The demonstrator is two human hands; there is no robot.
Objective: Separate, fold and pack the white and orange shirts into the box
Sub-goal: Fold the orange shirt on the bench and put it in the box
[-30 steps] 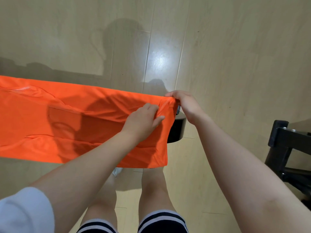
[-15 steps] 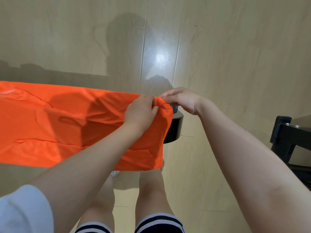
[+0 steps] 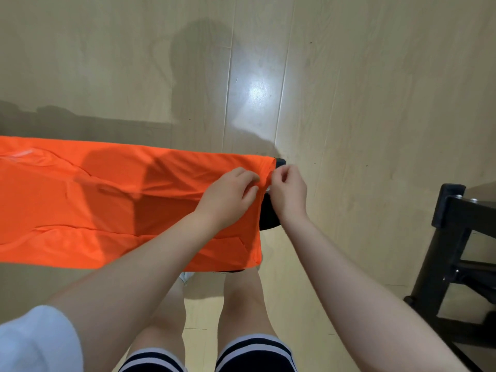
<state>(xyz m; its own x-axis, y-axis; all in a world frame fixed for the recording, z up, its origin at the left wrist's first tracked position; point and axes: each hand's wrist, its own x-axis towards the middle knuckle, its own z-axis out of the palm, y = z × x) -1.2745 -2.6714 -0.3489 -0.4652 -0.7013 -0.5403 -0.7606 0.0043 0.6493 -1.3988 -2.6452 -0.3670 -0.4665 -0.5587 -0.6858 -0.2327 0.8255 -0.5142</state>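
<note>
An orange shirt (image 3: pixel 94 205) lies stretched out flat from the left edge to the middle of the view, folded lengthwise into a long band. My left hand (image 3: pixel 228 194) rests on its right end, fingers curled into the fabric near the edge. My right hand (image 3: pixel 288 190) is just beside it, pinching the shirt's right edge between thumb and fingertips. No white shirt or box is in view.
A dark round object (image 3: pixel 269 213) shows under the shirt's right end. A black metal frame (image 3: pixel 453 237) stands at the right edge. Pale wooden floor (image 3: pixel 375 103) fills the rest, and my legs (image 3: pixel 241 304) are below.
My right hand has moved from the shirt's top right corner down to the middle of its right edge. The bunched corner has been pulled out flat again. My left hand stays at the right end.
</note>
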